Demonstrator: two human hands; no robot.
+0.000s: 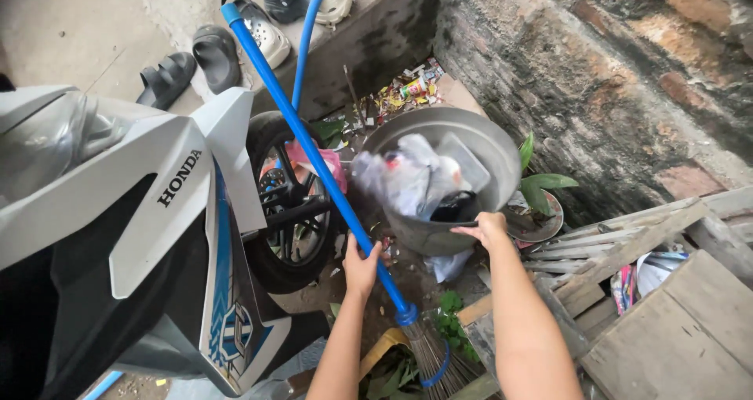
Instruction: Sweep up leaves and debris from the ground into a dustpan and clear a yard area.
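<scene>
Sweeping corner by a brick wall, littered dirt ground.
Left hand [361, 268] is wrapped around the blue broom handle [314, 155], slanting up-left, bristles down; right hand [486, 229] grips the metal basin [502, 153] rim.

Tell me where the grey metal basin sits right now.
In the head view, the grey metal basin sits centre-right on the ground beside the brick wall, just right of the scooter's wheel, its near rim under the right hand.

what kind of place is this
Probably a cluttered yard corner outside a home: a parked scooter, sandals on a concrete step, an old brick wall, and a metal basin full of rubbish.
</scene>
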